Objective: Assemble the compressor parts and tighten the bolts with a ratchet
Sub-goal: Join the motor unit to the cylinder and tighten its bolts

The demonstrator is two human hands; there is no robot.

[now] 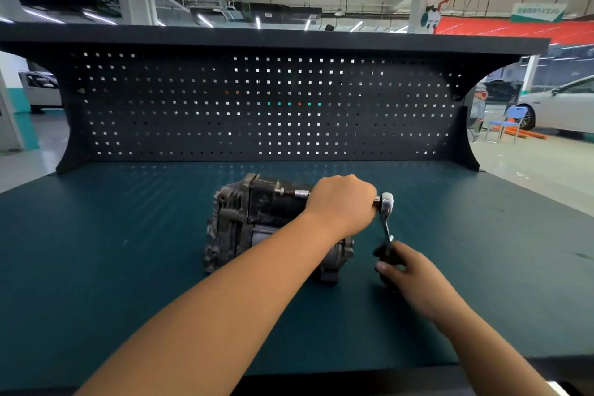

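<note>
Our two bare forearms reach out over the dark green desk [128, 251]. We have the left hand [340, 202] farther out, its arm passing over the near end of the compressor [254, 222]. That hand is closed in a fist round the extension bar [300, 193], with its fingers tucked underneath where we cannot see them. The bar runs level from a bolt on the compressor's upper right side to the head of the ratchet [386, 206]. From the head the ratchet's shaft slants down toward us, and our right hand [414, 273] holds its black handle, fingers [385, 267] curled round the grip.

We see the compressor lying on its side in the middle of the desk, a grimy dark metal body with ribbed castings at its left end. A black pegboard [257, 106] with a shelf on top stands along the desk's far edge. Off to the right, on the workshop floor, we can make out a blue chair [512, 120] and a white car [565, 106].
</note>
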